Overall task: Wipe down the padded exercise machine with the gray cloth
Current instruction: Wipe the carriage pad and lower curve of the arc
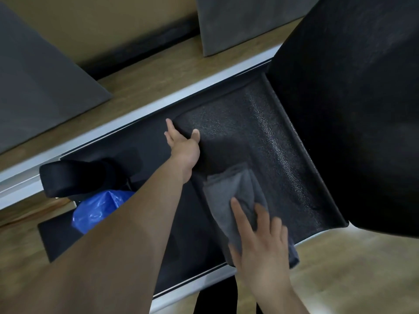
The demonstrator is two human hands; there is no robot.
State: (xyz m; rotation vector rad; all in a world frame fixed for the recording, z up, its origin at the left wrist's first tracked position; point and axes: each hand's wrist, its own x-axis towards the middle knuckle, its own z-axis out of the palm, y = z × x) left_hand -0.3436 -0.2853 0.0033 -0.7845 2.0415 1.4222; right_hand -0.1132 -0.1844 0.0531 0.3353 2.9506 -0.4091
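Observation:
The padded exercise machine has a black textured pad framed by silver rails, with a tall black padded back rising at the right. A folded gray cloth lies flat on the pad. My right hand presses down on the cloth's near end, fingers spread across it. My left hand reaches to the pad's far left corner, with the thumb on top and the fingers curled around the edge.
A black padded roller sits at the left, with a blue plastic bag below it. Dark gray mats lie on the wooden floor beyond the silver rail. A black strap hangs at the bottom edge.

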